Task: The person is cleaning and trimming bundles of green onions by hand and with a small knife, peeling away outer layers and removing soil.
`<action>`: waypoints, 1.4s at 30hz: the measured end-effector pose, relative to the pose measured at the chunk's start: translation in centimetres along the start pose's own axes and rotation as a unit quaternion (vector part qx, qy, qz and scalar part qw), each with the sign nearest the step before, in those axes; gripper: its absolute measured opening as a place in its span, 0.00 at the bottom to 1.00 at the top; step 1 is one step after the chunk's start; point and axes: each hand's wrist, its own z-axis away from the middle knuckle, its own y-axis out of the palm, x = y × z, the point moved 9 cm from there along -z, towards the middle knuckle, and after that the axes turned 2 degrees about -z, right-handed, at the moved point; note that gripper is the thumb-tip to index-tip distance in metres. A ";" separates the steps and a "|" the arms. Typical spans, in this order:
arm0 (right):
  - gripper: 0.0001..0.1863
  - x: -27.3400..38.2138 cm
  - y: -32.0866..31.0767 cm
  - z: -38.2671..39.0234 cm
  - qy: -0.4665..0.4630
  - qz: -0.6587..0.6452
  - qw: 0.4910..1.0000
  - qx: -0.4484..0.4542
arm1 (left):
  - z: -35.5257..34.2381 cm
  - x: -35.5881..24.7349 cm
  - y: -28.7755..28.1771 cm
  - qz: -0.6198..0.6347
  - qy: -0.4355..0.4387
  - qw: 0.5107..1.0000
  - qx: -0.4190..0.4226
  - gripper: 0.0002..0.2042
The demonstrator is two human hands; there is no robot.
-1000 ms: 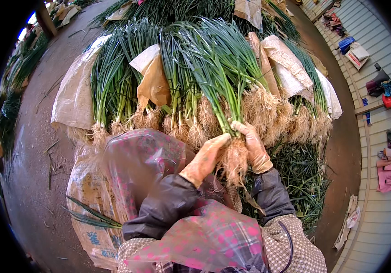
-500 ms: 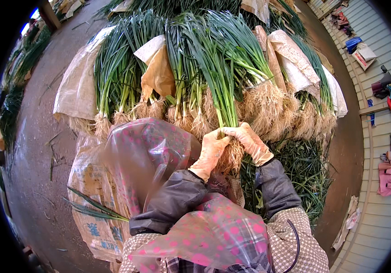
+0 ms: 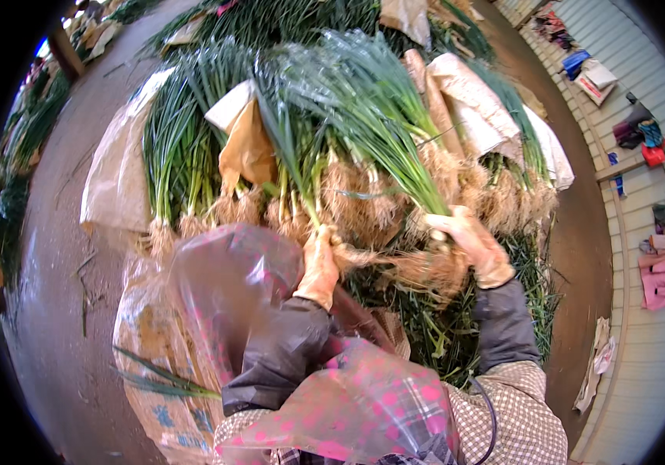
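My left hand [image 3: 320, 265], in a pale, stained glove, is closed round the base of a thin green garlic stalk [image 3: 302, 194], with its leaves pointing away from me. My right hand [image 3: 472, 246], gloved alike, grips a thicker bunch of green garlic [image 3: 394, 147] just above its roots. The bunch slants up and to the left, and its brown roots [image 3: 429, 271] hang between my hands. Some root strands stretch toward my left hand. Beyond both hands lies a row of more green garlic [image 3: 181, 155], roots toward me.
Tan sacking [image 3: 245, 151] and pale sacks [image 3: 119, 159] lie among the rows. Loose green leaves [image 3: 460, 333] are heaped below my right hand. Pink-dotted plastic [image 3: 231, 271] covers my lap and knee. A printed sack [image 3: 166, 372] lies at left; a ribbed wall [image 3: 642, 256] stands right.
My hands were together on one bunch. Now they are apart: the left has moved left with a thin stalk, the right has moved right with the rest. The view has shifted slightly.
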 end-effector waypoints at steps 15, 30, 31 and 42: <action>0.12 2.2 -30.7 44.0 -0.072 0.309 0.618 -0.719 | 1.2 -0.4 4.4 -0.076 -0.011 0.993 0.092 0.18; 0.37 -18.6 0.8 10.7 -0.010 -0.055 0.980 -0.189 | 9.2 0.4 7.4 -0.097 -0.128 0.931 0.329 0.14; 0.38 -14.5 3.2 7.6 -0.055 -0.013 0.991 -0.124 | 9.7 0.2 6.9 -0.157 -0.111 0.942 0.274 0.13; 0.12 -5.6 13.0 -5.2 -0.320 0.463 0.821 -0.096 | 11.6 1.1 5.8 -0.321 0.004 0.933 0.164 0.08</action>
